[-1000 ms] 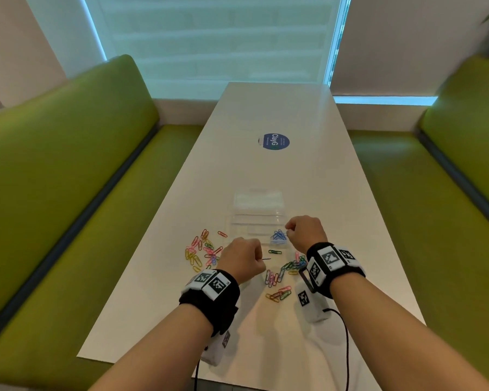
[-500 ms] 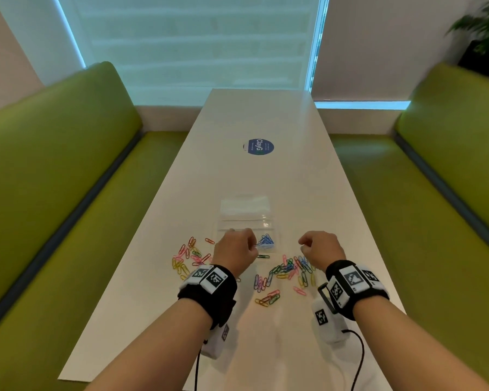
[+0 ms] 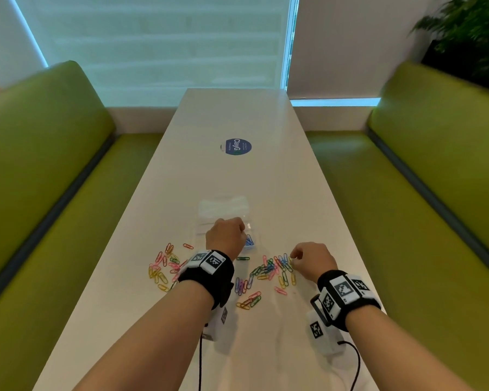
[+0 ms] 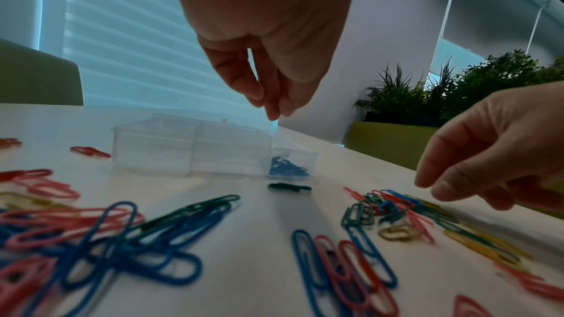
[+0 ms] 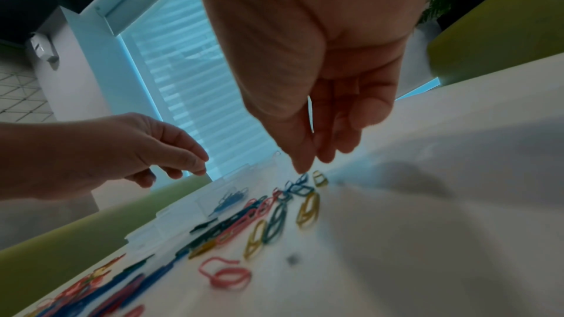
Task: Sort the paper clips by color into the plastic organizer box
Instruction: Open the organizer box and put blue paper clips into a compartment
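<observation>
A clear plastic organizer box (image 3: 223, 210) (image 4: 192, 151) stands mid-table. Its near right compartment holds blue paper clips (image 3: 249, 240) (image 4: 288, 170). My left hand (image 3: 242, 228) (image 4: 273, 112) hovers over the box, fingertips drawn together and pointing down; no clip shows between them. My right hand (image 3: 292, 255) (image 5: 305, 165) reaches down with relaxed fingers onto the right pile of mixed clips (image 3: 274, 269), just above a blue clip (image 5: 302, 178) and holding nothing. Another mixed pile (image 3: 164, 266) lies on the left. A single green clip (image 3: 242, 258) lies just in front of the box.
More clips (image 3: 243, 286) lie between my wrists. A round blue sticker (image 3: 235, 147) marks the far table. Green benches (image 3: 40, 165) (image 3: 435, 165) flank the white table, with a plant (image 3: 469, 38) at the back right. Cables (image 3: 356, 362) trail from the wrist cameras.
My left hand moved forward from the clips to above the box. My right hand drew back from the box to the right pile.
</observation>
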A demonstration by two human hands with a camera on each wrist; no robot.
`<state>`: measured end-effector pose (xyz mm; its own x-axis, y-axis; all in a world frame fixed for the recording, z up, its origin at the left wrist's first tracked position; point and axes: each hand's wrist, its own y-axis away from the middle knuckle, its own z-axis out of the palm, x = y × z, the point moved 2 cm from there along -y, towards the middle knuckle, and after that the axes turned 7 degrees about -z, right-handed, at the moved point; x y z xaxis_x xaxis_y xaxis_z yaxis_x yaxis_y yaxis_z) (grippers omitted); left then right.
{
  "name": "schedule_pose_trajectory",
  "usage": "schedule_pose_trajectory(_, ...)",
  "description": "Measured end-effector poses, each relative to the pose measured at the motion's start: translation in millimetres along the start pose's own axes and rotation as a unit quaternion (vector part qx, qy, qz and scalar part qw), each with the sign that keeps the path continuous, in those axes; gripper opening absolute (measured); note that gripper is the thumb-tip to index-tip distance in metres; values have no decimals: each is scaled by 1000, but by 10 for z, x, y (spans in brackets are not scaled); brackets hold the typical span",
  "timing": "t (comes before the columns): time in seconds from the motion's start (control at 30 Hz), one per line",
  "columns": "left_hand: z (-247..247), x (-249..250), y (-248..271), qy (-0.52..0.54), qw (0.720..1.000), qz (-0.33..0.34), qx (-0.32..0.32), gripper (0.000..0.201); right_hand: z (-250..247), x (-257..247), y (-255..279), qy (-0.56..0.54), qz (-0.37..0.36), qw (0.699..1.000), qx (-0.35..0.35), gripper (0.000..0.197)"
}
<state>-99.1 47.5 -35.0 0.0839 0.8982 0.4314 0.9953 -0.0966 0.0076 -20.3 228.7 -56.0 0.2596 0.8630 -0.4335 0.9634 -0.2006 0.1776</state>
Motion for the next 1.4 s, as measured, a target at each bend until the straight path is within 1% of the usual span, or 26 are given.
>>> schedule_pose_trajectory(0.07,16,6,22,0,1000,6,-2,26,24,-19,-5,7,1,1000,-6,19)
schedule_pose_trajectory(0.27,74,44,123,0,999,32,-5,25,14,-74,-80,9,22,1000,12,22)
schedule_pose_trajectory(0.43,133,122,211,3,998,59,-16,24,49,-86,-170,6,46,999,-13,24)
schedule_pose_trajectory(0.57,195,196,254,-5,995,81,-50,24,80,-69,-259,-9,68,997,-46,25)
schedule_pose_trajectory(0.63,241,233,268,-16,993,88,-76,24,88,-72,-288,-19,78,995,-61,22)
schedule_pose_trajectory(0.73,297,278,280,-24,990,93,-101,24,83,-82,-282,-34,92,993,-62,30)
schedule_pose_trajectory(0.83,341,302,289,-34,988,101,-110,24,74,-94,-265,-42,95,993,-62,28)
schedule_pose_trajectory(1.0,375,313,259,-49,986,100,-125,26,13,-92,-214,-102,89,990,-44,25)
schedule_pose_trajectory(1.1,397,352,232,-61,984,107,-129,27,-83,-51,-194,-142,73,987,-3,27)
schedule_pose_trajectory(1.2,428,423,195,-69,981,112,-142,28,-179,-32,-182,-163,62,984,26,15)
schedule_pose_trajectory(1.4,520,517,122,-120,963,146,-192,28,-283,22,-150,-182,61,981,31,18)
